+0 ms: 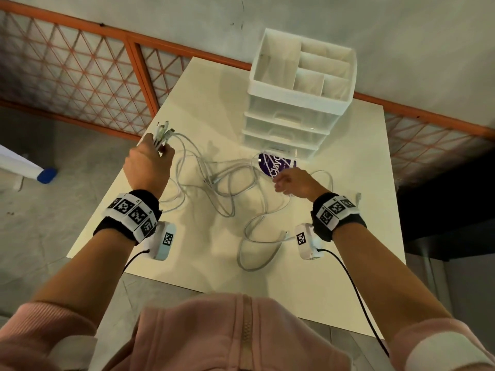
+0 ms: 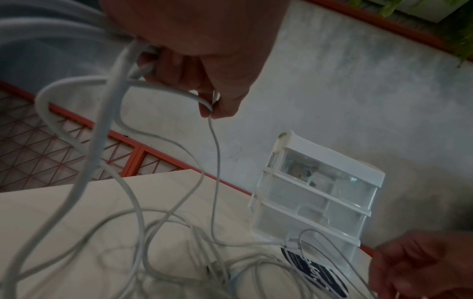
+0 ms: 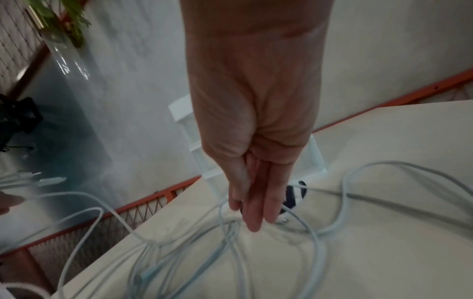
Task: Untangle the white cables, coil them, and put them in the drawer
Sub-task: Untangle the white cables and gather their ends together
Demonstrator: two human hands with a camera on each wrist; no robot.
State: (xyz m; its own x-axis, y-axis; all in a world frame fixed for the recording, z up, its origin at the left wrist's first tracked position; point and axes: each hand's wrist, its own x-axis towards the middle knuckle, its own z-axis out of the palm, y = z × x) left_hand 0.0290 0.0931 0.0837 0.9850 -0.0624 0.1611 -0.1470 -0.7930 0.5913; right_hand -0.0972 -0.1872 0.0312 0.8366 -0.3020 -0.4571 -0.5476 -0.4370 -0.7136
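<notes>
A loose tangle of white cables sprawls over the middle of the white table. My left hand is raised over the table's far left corner and grips a bunch of cable ends, whose plugs stick out above the fist. In the left wrist view the strands hang from that hand down to the table. My right hand hovers over the tangle's right side. Its fingers point straight down at the cables, and no strand is plainly held. The clear three-drawer unit stands behind with all drawers closed.
A divided white tray tops the drawer unit. A round purple label lies in front of it, under cable loops. One cable plug lies near the table's right edge. An orange mesh railing runs behind the table.
</notes>
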